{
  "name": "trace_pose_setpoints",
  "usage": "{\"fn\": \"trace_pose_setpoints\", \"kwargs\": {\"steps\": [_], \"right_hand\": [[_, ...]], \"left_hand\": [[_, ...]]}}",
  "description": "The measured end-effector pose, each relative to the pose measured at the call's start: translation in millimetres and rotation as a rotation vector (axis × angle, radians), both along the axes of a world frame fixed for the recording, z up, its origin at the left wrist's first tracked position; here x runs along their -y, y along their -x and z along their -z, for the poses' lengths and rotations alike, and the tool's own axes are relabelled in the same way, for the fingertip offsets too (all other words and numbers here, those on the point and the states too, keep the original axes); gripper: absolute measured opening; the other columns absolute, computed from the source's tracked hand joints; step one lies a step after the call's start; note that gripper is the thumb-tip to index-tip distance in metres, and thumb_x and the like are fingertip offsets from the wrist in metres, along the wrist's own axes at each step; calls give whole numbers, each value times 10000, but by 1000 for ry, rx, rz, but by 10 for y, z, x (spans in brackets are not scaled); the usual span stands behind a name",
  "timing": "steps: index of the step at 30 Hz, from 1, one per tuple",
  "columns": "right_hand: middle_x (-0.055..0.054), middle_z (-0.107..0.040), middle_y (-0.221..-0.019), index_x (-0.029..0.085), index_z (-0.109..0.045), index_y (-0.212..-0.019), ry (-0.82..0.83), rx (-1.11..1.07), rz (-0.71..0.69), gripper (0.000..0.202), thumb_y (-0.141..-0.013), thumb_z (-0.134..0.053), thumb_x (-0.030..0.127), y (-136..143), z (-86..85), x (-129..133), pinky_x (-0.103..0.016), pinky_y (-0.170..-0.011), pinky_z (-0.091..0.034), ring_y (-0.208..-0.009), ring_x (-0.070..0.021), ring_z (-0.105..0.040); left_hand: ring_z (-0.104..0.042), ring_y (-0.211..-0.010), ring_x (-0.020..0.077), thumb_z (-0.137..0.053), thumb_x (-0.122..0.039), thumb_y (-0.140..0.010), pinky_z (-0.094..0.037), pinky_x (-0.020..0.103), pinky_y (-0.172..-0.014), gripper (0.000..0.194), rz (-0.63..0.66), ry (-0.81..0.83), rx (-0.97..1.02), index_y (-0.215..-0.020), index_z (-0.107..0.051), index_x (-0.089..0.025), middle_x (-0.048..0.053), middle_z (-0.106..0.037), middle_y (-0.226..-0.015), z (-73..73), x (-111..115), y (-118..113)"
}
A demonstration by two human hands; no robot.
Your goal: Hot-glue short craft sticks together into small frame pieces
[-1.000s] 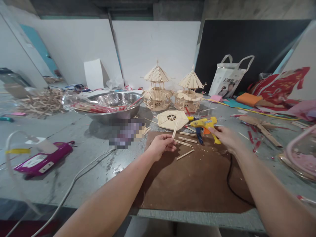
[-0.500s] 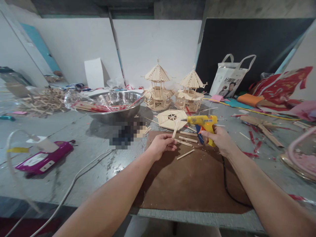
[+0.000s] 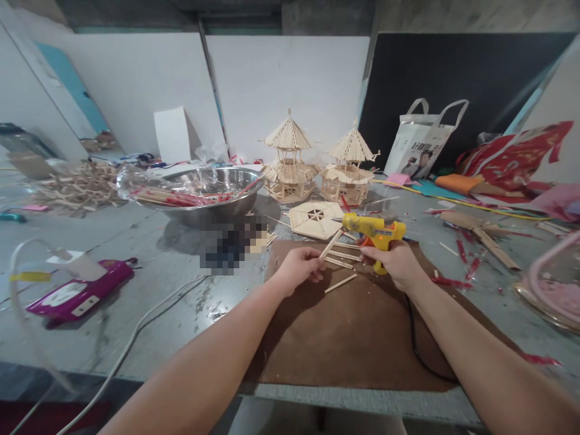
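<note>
Between the fingertips of my left hand [image 3: 302,267] is a short wooden stick piece [image 3: 331,243], tilted up to the right. My right hand [image 3: 395,264] grips a yellow glue gun [image 3: 376,229], its nozzle pointing left near the stick's upper end. Whether the nozzle touches the stick I cannot tell. Several loose wooden sticks [image 3: 341,283] lie on the brown board [image 3: 344,338] beneath my hands. Just behind them rests a flat hexagonal wooden panel [image 3: 312,220] with a spoked opening. Two pagoda-like stick models [image 3: 290,160] stand farther back.
Left of the models sits a steel bowl [image 3: 199,211] holding plastic-wrapped sticks. A purple power strip [image 3: 84,290] with a white cable is at left, near a stick pile [image 3: 81,187]. Red scraps [image 3: 471,266] and a white bag [image 3: 414,142] are at right. The gun's black cord [image 3: 414,338] crosses the board.
The stick in my left hand has tipped over to the right. My right hand has shifted the glue gun slightly right and down, and its blue trigger area no longer shows.
</note>
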State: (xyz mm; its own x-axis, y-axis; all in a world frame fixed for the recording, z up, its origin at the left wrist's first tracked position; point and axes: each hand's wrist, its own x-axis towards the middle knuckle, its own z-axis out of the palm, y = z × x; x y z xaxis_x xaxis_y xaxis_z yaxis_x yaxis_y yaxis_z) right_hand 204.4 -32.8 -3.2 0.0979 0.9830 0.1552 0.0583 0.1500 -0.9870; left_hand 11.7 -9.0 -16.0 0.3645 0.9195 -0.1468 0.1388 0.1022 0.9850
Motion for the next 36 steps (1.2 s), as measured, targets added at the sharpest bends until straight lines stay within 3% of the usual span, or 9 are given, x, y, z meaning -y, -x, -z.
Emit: {"fn": "trace_pose_setpoints", "kwargs": {"steps": [4,7,15,20,26,30,36], "right_hand": [[-59,-613,-816,141,-591,-780,-56,20,76,278,-540,-630,276,19,20,-25,-237,-531,-430,-658,-141,-544],[-58,-617,-795,137,-600,-745,-57,77,70,255,-543,-626,292,30,23,-23,-257,-609,-435,-708,-154,-548],[0,-579,-617,155,-564,-658,104,-52,-40,218,-500,-654,275,130,26,35,-264,-540,-451,-562,-128,-540],[-2,-587,-634,158,-565,-667,160,-118,-134,216,-506,-659,266,195,37,55,-257,-516,-450,-547,-126,-549],[-10,-600,-693,153,-556,-712,176,-186,-129,245,-521,-660,266,174,29,60,-230,-497,-452,-517,-103,-553],[1,-592,-650,151,-547,-698,174,-199,-87,242,-513,-664,255,157,24,55,-199,-439,-435,-458,-84,-534],[-14,-609,-683,157,-556,-691,168,-222,-89,207,-533,-656,249,150,47,39,-218,-495,-467,-517,-103,-563]], "left_hand": [[-458,-379,46,-495,-229,-647,-378,162,-364,149,95,-157,-201,-719,-567,-119,-9,-540,-546,-27,52,-17],[-461,-392,45,-499,-276,-650,-375,155,-366,178,132,-189,-203,-690,-566,-117,0,-546,-565,-50,78,-14],[-493,-422,66,-593,-285,-586,-405,187,-401,208,-53,-52,177,-694,-532,-118,-6,-529,-561,-85,34,20],[-523,-456,84,-597,-264,-579,-425,203,-434,206,-171,24,359,-682,-491,-120,10,-551,-595,-112,3,43],[-561,-487,116,-544,-232,-604,-451,247,-487,179,-236,53,498,-704,-416,-157,4,-582,-617,-126,-27,74],[-546,-432,125,-551,-288,-612,-431,244,-411,259,-263,76,411,-799,-410,-178,-9,-581,-588,-118,-28,75],[-373,-283,23,-585,-365,-594,-215,148,-267,321,-92,43,159,-827,-536,-150,-12,-542,-583,-63,21,29]]}}
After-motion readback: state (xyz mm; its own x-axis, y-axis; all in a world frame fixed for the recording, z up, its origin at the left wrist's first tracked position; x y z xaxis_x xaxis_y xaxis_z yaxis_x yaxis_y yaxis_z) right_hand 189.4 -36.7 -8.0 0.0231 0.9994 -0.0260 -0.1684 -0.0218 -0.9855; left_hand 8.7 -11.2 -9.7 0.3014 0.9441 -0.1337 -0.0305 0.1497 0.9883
